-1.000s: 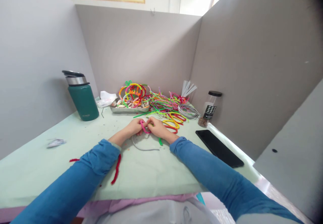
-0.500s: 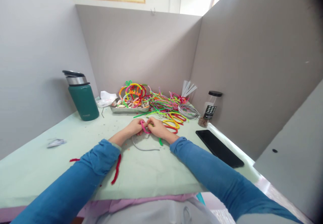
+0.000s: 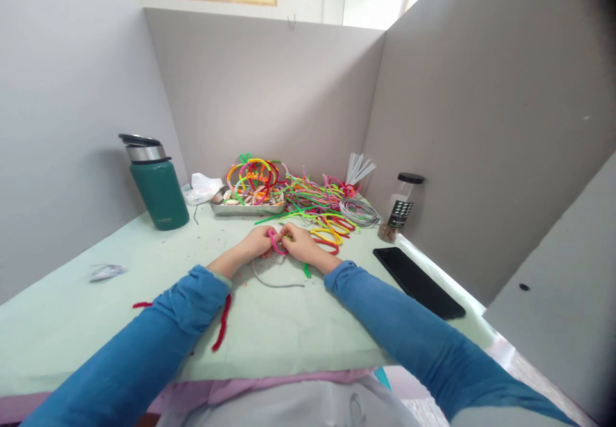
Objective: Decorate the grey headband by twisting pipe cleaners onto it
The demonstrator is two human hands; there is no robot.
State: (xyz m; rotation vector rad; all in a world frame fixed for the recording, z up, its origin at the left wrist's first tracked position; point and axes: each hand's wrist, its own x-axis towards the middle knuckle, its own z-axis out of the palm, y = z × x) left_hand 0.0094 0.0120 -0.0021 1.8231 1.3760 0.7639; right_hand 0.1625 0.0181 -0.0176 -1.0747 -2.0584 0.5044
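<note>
At the far left of the pale green cloth (image 3: 332,331), a crumpled scrap (image 3: 108,273) was seen, with a short red piece (image 3: 141,305) partly covered by the left sleeve (image 3: 158,324). Behind them a green bottle (image 3: 160,196) was stood upright, its lid tipped up, and beside it a white tissue (image 3: 204,188) was bunched. A longer red strip (image 3: 222,325) was left just right of the left sleeve, and a metal tray (image 3: 248,210) was filled with small bits and topped with colourful fuzzy rings (image 3: 257,173).

In front of the tray, the pink strip (image 3: 276,246) was held off the cloth in a bent loop between the two hands. By the left hand (image 3: 257,242) it was pinched, the fingers curled in and closed. By the right hand (image 3: 301,244) its other side was grasped, thumb and forefinger drawn together close to the left fingertips; the exact contact was hidden.

Below the hands a grey wire (image 3: 276,285) was laid in a curve. Further right, yellow loops (image 3: 332,234), a wire coil (image 3: 360,214), a black-lidded jar (image 3: 399,210) and a black phone (image 3: 418,282) were spread.
</note>
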